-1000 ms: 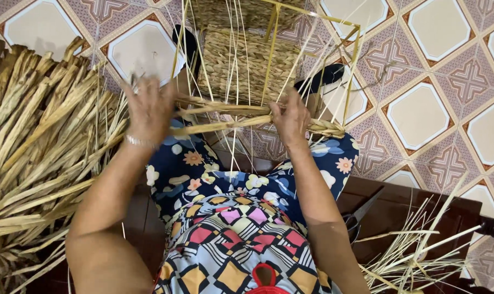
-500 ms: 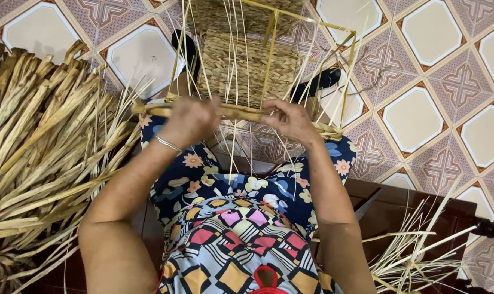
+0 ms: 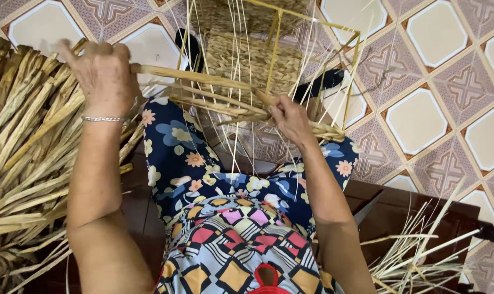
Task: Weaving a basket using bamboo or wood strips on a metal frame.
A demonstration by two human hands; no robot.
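Beside basket (image 3: 247,60), hands gripping straw strands (image 3: 203,90)

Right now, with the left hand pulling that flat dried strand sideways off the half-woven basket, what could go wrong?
1. The flat tan dried strand runs taut from the left hand to the weave; a harder pull could snap it or loosen the woven rows.
2. The right hand alone pins the half-woven straw basket on its yellow wire frame; it may slip or tip.
3. The thin pale upright strands cross the pull line and could snag or bend.
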